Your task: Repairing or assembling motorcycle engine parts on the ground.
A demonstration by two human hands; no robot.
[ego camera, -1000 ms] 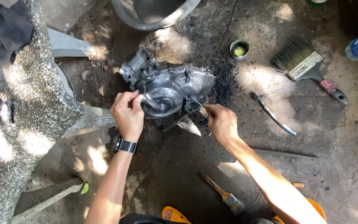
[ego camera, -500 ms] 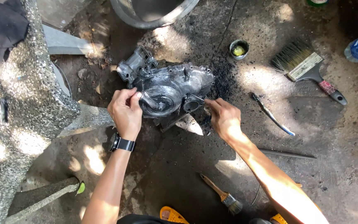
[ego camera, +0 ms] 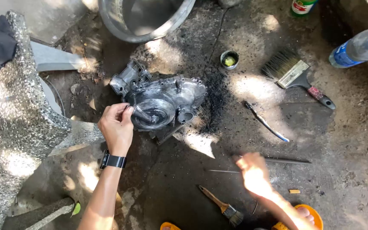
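Right hand has left the grimy engine cover, blurred, fingers unclear, near a thin rod; left hand fingers still clamp the cover on the floor

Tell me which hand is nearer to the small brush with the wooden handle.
Right. The right hand hovers just above and right of the small brush, while the left hand rests far away on the metal engine cover.
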